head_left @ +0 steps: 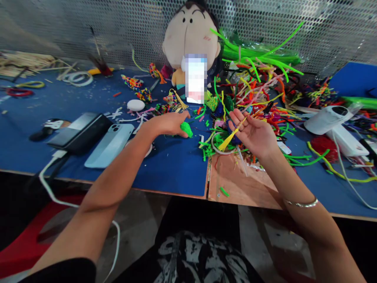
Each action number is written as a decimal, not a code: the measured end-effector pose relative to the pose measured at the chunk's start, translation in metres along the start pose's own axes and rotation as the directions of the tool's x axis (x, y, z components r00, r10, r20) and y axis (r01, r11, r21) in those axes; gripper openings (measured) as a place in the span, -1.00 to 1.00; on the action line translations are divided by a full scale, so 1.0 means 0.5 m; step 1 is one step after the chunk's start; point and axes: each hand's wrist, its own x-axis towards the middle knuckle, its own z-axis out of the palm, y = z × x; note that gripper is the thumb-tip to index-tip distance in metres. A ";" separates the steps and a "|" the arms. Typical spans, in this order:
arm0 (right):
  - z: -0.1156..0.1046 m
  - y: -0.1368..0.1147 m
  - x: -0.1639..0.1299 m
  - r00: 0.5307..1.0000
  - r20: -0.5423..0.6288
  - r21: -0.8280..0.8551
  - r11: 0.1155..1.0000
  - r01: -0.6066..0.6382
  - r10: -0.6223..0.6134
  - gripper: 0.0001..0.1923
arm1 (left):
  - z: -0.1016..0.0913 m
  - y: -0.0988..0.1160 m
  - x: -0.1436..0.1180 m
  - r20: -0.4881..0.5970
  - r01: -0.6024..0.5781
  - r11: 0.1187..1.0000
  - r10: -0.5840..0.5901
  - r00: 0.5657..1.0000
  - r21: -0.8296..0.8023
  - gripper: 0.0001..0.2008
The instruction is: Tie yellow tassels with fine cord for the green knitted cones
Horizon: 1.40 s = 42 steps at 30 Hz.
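My left hand [169, 123] rests palm down on the blue table cover [165, 165], its fingers closed on a small green pipe-cleaner piece [186, 129]. My right hand [252, 131] is raised palm up just right of centre and holds a yellow tassel [231, 138] that hangs from its fingers toward the left. A dense pile of coloured pipe cleaners [259, 86] lies right behind and beside the right hand. A silver bangle [302, 203] circles my right wrist.
A plush doll [190, 39] sits at the back centre. Two phones [110, 144] and a dark power bank [79, 133] lie at the left with a white cable. A white glue gun [332, 118] lies at the right. Bare wood [235, 184] shows between blue mats.
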 end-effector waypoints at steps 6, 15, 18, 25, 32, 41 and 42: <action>0.009 -0.002 -0.009 1.000 0.028 0.048 0.999 0.007 -0.008 -0.74 | -0.003 0.005 0.000 0.019 0.029 0.998 -0.030 0.999 0.059 -0.48; 0.017 -0.004 -0.024 0.989 0.134 -0.017 0.998 -0.061 0.063 -0.78 | -0.022 -0.005 -0.011 -0.187 -0.040 0.995 0.022 0.982 -0.092 -0.56; 0.020 -0.001 -0.026 0.981 0.190 -0.086 0.996 -0.022 0.038 -0.82 | -0.031 0.003 -0.019 -0.245 -0.165 0.950 0.099 0.965 -0.264 -0.54; 0.028 0.005 -0.035 0.967 0.254 -0.281 0.955 0.093 -0.019 -0.78 | -0.029 0.053 -0.045 -0.259 -0.278 0.586 0.119 0.959 -0.761 -0.61; 0.031 0.020 -0.041 0.953 0.301 -0.584 0.785 0.207 -0.028 -0.58 | 0.010 0.061 -0.030 -0.207 -0.224 0.182 0.106 0.973 -0.958 -0.68; 0.041 0.045 -0.055 0.941 0.301 -0.715 0.615 0.331 -0.156 -0.57 | 0.046 0.092 -0.027 -0.118 -0.086 -0.149 0.227 0.967 -0.985 -0.76; 0.040 0.048 -0.054 0.940 0.301 -0.713 0.617 0.334 -0.161 -0.57 | 0.050 0.093 -0.026 -0.101 -0.063 -0.158 0.248 0.964 -0.985 -0.74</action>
